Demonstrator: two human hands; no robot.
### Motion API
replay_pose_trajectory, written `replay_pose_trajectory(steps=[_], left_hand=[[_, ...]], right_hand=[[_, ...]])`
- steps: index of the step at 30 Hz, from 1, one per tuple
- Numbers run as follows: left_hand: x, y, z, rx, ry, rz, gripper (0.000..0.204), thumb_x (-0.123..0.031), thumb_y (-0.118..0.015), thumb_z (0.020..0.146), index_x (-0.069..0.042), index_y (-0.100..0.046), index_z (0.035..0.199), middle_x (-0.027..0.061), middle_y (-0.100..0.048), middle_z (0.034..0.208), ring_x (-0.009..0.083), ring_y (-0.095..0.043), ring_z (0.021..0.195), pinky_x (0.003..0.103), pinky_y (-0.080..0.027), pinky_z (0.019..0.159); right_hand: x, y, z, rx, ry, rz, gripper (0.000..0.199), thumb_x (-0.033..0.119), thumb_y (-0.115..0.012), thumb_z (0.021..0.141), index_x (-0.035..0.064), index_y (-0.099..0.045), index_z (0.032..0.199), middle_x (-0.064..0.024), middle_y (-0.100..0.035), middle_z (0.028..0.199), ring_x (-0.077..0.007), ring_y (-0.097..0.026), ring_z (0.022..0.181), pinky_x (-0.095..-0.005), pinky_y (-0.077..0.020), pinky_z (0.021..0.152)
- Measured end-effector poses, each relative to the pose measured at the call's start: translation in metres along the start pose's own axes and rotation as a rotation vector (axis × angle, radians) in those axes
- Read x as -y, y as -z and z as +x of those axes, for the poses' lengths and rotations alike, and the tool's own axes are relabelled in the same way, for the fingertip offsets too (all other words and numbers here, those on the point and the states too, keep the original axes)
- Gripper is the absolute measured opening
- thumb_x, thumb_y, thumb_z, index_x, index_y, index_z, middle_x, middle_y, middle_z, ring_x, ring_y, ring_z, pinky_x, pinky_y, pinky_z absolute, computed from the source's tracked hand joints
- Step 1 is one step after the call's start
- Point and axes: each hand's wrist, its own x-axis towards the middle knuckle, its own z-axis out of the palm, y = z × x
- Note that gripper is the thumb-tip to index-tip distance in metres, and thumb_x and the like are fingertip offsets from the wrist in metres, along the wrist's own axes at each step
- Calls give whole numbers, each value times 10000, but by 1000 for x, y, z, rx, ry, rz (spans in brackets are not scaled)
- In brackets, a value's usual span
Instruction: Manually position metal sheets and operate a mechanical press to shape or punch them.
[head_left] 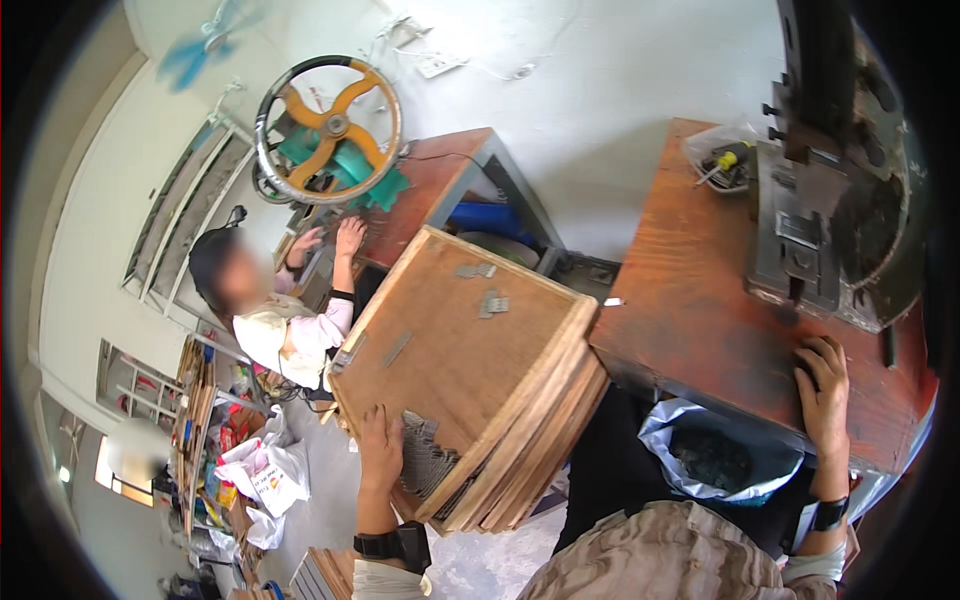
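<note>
Left hand (379, 447), fingers outstretched, lies beside grey pieces (428, 458) in a wooden tray (455, 345); right hand (824, 392), loosely spread, touches the worktop (690, 325).

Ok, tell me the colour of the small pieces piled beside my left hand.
Grey; the small pieces by your left hand show best in the head view.

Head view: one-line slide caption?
Left hand beside small gray metal pieces in a wooden tray; right hand at a reddish workbench near a dark machine.
</note>
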Motion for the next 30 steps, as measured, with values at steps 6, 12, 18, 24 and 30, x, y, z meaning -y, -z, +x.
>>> replay_pose_trajectory(steps=[6,12,18,24,30], left_hand=[[-1,13,-9,215,96,-211,437,-185,-609,887,43,-524,1250,244,-581,1186,355,-566,1095,372,-430,942],[14,32,17,492,221,-581,527,-4,-767,716,15,-578,1209,91,-661,984,140,-616,898,263,-503,780],[38,25,22,581,311,-622,529,28,-773,688,25,-589,1184,67,-667,982,130,-624,866,265,-517,778],[19,32,12,495,222,-530,475,-42,-771,697,33,-612,1138,96,-688,945,162,-646,820,282,-521,744],[34,28,19,416,62,-211,539,-160,-749,633,30,-615,1120,201,-675,952,292,-668,841,329,-521,749]], right_hand=[[0,-8,3,74,-44,-28,220,-22,-579,754,-55,-612,969,-193,-576,1106,-387,-491,1128,-422,-386,973],[-6,-8,0,59,-25,-70,219,-28,-574,755,-57,-611,969,-196,-573,1110,-387,-493,1121,-424,-386,972],[-10,-12,-1,56,-10,-103,212,-36,-574,756,-58,-610,964,-193,-573,1102,-382,-501,1106,-423,-395,962],[-13,-14,-2,40,12,-110,207,-37,-570,756,-64,-603,959,-192,-571,1085,-373,-510,1086,-414,-402,947],[-13,-16,0,38,18,-107,203,-35,-569,755,-63,-601,954,-191,-570,1078,-375,-511,1077,-416,-404,940]])
